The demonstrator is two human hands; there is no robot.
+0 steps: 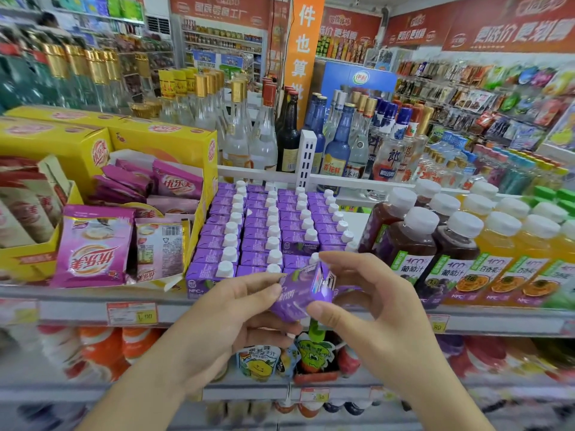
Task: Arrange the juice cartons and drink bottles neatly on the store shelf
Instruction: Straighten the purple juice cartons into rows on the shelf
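Purple carton (303, 293), one, pinched between two hands: left (239, 309), right (370, 303).

Both hands – left hand (230, 312), right hand (370, 303) – grip purple carton (298, 293).

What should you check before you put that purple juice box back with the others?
1. Both hands hold the purple carton: left hand and right hand pinch it. Ok.
2. Carton upright: it is tilted, cap away from the viewer. Not ok.
3. Free slot: the front of the third and fourth rows of purple cartons is hidden by the held carton. Cannot tell.
4. Rows straight: caps line up in four rows. Ok.
5. Neighbours clear: grape juice bottles stand close on the right. Ok, but mind them.
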